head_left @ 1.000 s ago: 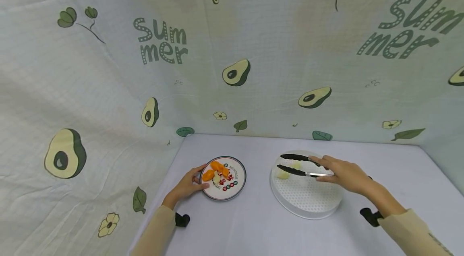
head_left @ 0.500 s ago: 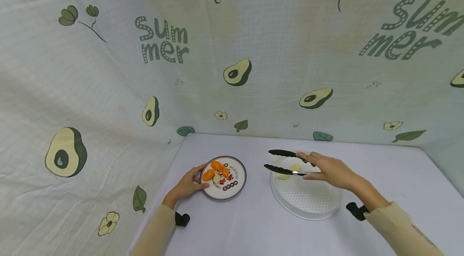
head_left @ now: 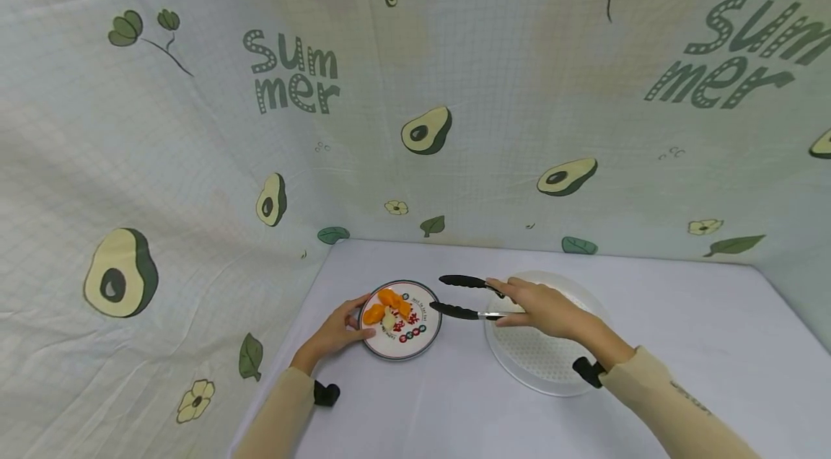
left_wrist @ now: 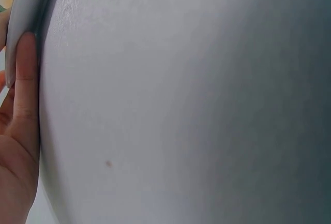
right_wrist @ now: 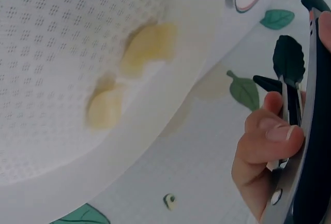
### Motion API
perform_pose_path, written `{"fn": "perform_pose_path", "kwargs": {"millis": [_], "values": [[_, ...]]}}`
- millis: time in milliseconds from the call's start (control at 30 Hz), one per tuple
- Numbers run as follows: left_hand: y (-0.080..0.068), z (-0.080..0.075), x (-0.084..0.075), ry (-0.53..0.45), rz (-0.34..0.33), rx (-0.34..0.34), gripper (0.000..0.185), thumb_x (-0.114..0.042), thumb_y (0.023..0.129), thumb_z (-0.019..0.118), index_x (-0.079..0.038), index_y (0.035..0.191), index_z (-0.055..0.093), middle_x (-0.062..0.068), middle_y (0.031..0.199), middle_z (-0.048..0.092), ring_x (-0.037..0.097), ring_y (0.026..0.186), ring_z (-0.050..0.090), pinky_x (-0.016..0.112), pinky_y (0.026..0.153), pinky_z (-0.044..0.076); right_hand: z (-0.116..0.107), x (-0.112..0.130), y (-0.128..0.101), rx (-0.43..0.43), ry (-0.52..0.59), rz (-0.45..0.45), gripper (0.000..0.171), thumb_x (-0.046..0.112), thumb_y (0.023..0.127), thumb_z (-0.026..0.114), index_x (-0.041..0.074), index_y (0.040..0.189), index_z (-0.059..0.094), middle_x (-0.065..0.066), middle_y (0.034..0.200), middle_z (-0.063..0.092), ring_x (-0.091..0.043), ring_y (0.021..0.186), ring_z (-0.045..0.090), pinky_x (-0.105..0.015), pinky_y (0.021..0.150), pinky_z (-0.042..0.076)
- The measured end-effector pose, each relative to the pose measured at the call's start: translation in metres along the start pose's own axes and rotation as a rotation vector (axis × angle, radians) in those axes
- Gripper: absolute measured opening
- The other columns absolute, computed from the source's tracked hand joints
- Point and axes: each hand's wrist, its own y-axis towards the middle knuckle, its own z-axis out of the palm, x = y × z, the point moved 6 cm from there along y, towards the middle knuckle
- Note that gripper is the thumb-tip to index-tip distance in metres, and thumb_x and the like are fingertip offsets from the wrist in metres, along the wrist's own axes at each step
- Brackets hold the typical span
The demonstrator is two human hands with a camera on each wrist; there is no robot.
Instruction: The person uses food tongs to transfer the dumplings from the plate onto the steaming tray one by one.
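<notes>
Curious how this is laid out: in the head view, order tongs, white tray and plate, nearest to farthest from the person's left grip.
1. The plate: held in the left grip, to its right.
2. The tongs: farther right, tips near the plate's rim.
3. The white tray: beyond the tongs' tips, on the right.

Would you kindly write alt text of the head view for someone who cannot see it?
A person's right hand holds spread black-tipped tongs near a plate that the left hand grips by its rim. Orange pieces and a pale piece lie on the plate; a round white tray lies beneath the right hand, before an avocado-print cloth.
</notes>
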Motion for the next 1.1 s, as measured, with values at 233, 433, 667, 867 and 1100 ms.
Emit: {"fn": "perform_pose_path", "kwargs": {"millis": [233,433,667,867,1100], "values": [[0.001,0.001,0.001,0.013,-0.006,0.001,0.080,-0.027,0.080,0.085,-0.022,0.151,0.046,0.006,0.133,0.053,0.016,0.082,0.051,0.032,0.072,0.044,0.018,0.022,0.016,-0.016,-0.059,0.124,0.076,0.043,0.088,0.073,0.001,0.146,0.047,-0.019,0.115,0.062,-0.014,0.062,0.058,-0.029,0.055,0.049],[0.000,0.000,-0.001,0.006,-0.014,-0.003,0.080,-0.026,0.080,0.085,-0.022,0.150,0.047,0.006,0.134,0.053,0.016,0.081,0.051,0.033,0.072,0.043,0.032,0.042,0.026,-0.034,-0.008,0.185,0.075,0.040,0.087,0.076,-0.001,0.143,0.050,-0.026,0.122,0.061,-0.018,0.064,0.060,-0.035,0.055,0.051],[0.000,0.000,-0.001,0.004,-0.012,0.000,0.081,-0.025,0.079,0.086,-0.021,0.150,0.047,0.006,0.132,0.053,0.017,0.081,0.051,0.033,0.072,0.042,0.052,0.054,0.037,-0.019,0.032,0.291,0.073,0.041,0.086,0.076,0.002,0.143,0.052,-0.023,0.121,0.063,-0.030,0.082,0.066,-0.044,0.063,0.054],[0.000,0.000,-0.001,0.003,-0.010,0.007,0.081,-0.025,0.080,0.085,-0.021,0.151,0.046,0.006,0.132,0.053,0.017,0.081,0.050,0.032,0.071,0.042,0.067,0.061,0.045,-0.012,0.048,0.337,0.071,0.040,0.087,0.076,0.000,0.141,0.053,-0.024,0.120,0.063,-0.033,0.084,0.066,-0.045,0.064,0.054],[-0.001,-0.001,-0.001,-0.003,0.004,0.010,0.081,-0.024,0.080,0.085,-0.020,0.151,0.046,0.008,0.136,0.052,0.017,0.081,0.051,0.032,0.071,0.043,0.080,0.067,0.049,-0.030,0.080,0.356,0.066,0.033,0.088,0.077,-0.003,0.139,0.055,-0.026,0.114,0.064,-0.021,0.066,0.055,-0.038,0.055,0.048]]}}
